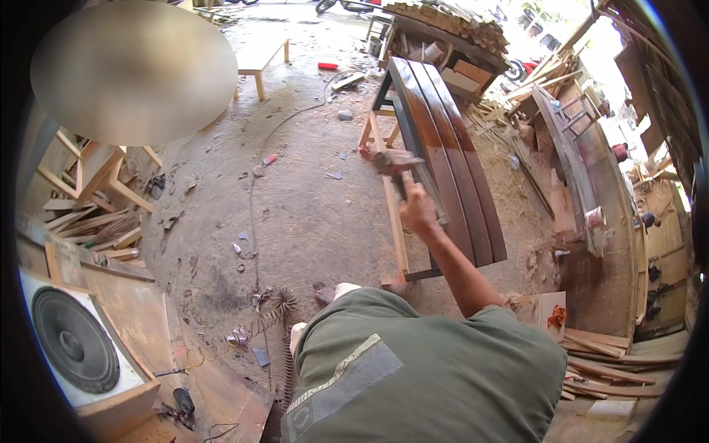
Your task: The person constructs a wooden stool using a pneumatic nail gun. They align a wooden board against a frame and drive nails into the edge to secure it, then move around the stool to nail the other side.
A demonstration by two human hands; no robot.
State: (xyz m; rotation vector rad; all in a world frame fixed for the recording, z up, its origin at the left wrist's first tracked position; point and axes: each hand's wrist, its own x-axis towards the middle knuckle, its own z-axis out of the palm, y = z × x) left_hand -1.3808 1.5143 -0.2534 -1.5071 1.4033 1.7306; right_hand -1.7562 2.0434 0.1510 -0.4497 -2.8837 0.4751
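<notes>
My right hand [420, 211] is wrapped round the grip of a nail gun [399, 164], which is blurred by motion. It has a grey body with a bit of red, a dark handle and a long part parallel to the handle. The tool is over the left edge of a long, dark brown slatted wooden piece [459, 166], glossy at its far end; whether they touch I cannot tell. Pale wooden supports [393, 214] show along that piece's left side. My left hand is not visible; my torso in a green shirt fills the lower middle.
A hose [255, 199] runs along the littered floor to a dark coil [286, 299]. A speaker [76, 340] stands at the lower left, a pale table [260, 53] at the far left. Stacked planks [443, 22] lie at the back; a workbench [591, 295] stands right.
</notes>
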